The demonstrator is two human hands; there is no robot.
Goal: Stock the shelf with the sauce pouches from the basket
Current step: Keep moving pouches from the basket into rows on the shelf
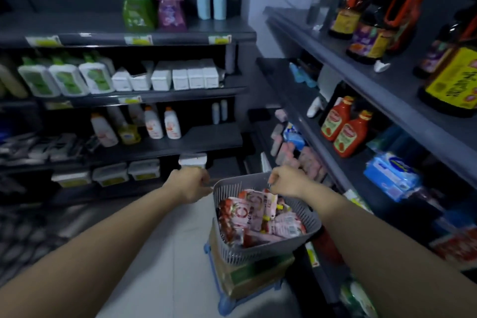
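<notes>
A grey slotted basket [312, 222] sits on a cardboard box in the aisle, low and right of centre. It holds several red and pink sauce pouches [247, 217] in a loose heap. My right hand [286, 181] hangs over the basket's far rim with its fingers curled down onto the top of the heap; whether it grips a pouch is unclear. Just left of the basket, my left hand [191, 183] is closed loosely beside the rim, and nothing shows in it. The dark shelf [343, 160] on the right carries two red ketchup bottles [346, 129].
The cardboard box [247, 276] rests on a blue stool [224, 307] on the pale floor. Large dark sauce bottles [371, 5] fill the upper right shelf. Blue packs [392, 178] lie beside the ketchup. Shelves ahead hold detergent bottles and white boxes [180, 77].
</notes>
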